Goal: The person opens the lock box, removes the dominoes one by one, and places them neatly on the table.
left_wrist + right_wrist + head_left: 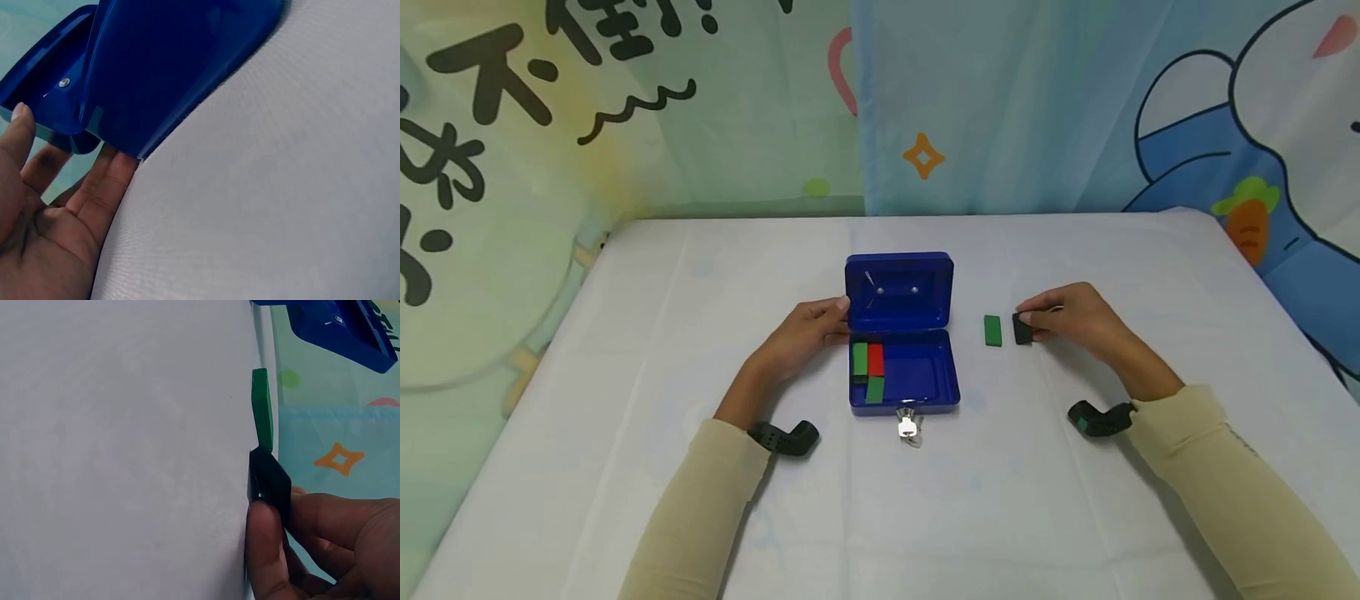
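A blue metal cash box (922, 367) stands with its lid (898, 292) raised. In it, at the left side, lie a red block (876, 360) and green blocks (860, 358), with a dark piece partly hidden beneath. My left hand (815, 329) holds the box at its hinge side, thumb at the lid's edge and fingers (103, 187) behind. My right hand (1078, 321) pinches a black rectangular block (1022, 329) between thumb and fingers, close over the table. Just left of that block lies a green block (993, 331).
Keys (907, 427) hang from the lock at the box's front. A white cloth covers the table (970, 517), and a printed curtain (1037, 108) hangs behind it. Each wrist wears a black camera (786, 438).
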{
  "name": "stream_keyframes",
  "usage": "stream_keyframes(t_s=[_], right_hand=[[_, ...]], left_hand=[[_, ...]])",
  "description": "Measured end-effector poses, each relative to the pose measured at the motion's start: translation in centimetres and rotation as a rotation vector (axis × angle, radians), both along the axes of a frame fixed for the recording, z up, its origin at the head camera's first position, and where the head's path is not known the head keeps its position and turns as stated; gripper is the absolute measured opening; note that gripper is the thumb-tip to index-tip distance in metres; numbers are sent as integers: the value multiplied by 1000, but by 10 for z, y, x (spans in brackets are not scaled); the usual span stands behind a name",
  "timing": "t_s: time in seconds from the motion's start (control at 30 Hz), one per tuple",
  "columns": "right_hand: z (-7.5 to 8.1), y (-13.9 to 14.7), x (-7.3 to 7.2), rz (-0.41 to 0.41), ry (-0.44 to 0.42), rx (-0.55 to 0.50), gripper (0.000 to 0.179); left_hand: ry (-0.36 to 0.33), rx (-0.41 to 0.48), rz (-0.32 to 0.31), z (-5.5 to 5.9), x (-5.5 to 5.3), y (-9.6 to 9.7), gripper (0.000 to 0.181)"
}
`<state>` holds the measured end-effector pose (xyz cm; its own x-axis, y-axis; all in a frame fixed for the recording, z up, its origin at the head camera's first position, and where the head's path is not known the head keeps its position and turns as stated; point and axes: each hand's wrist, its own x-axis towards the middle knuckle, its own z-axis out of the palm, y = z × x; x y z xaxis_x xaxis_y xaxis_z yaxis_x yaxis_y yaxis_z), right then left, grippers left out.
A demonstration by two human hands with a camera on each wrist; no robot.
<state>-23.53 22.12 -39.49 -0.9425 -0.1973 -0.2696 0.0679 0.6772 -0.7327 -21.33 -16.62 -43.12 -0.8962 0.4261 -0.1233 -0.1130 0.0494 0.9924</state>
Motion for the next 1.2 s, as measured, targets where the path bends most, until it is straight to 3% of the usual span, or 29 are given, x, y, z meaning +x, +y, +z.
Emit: stream_keyframes(t_s=[0.8, 1.2], right_hand=[[-4, -4, -1, 24, 84, 114, 22], [7, -6, 2, 16, 110, 167, 33]], left_hand=[[-13, -2, 12, -4, 1, 0, 49], [-11, 20, 6, 1, 1, 2, 47]])
